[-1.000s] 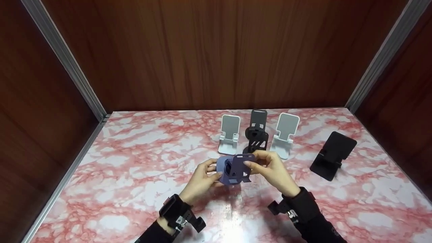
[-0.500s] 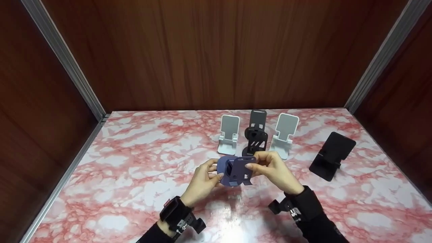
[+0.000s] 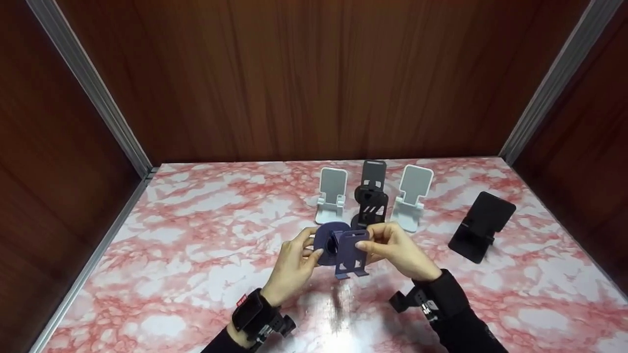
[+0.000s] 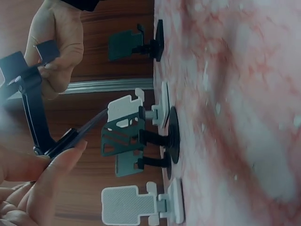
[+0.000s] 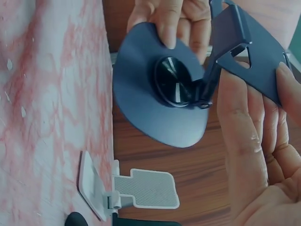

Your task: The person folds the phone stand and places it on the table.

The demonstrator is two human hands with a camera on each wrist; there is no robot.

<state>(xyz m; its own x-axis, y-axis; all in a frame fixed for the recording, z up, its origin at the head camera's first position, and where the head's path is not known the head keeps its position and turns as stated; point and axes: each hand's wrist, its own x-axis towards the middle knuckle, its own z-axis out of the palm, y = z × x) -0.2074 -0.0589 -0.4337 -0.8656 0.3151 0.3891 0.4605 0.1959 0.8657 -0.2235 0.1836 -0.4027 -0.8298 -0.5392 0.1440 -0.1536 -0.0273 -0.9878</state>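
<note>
Both hands were on the purple phone stand [image 3: 341, 247], lifted just above the marble tabletop [image 3: 196, 255], in front of the person's chest. The left hand [image 3: 294, 260] pinched the round base [image 5: 155, 99], thumb over the rim and fingers behind it; the right hand [image 3: 397, 250] gripped the cradle plate [image 5: 256, 47] by its edge, fingertips [image 5: 287, 75] curled over it. Neither hand was slack. The plate stood swung away from the disc, joined to it by a short dark arm at the centre hub.

Just beyond the hands stood a row of other stands: a white stand [image 3: 330, 195] beyond the left hand, a black stand [image 3: 371, 196] straight ahead, and a second white stand [image 3: 412, 196] beyond the right hand. Another black stand [image 3: 483, 224] sat well off to the right-hand side.

To my eye, the unfolding would go best with the base held steady while the right hand swings the plate about the hinge, pressing near the joint rather than at the thin far edge, so the arm does not twist. The left thumb looked close to the hub; it seemed wise to keep it clear of the closing gap. Keeping the piece low over the table would guard against a drop onto the row ahead.
</note>
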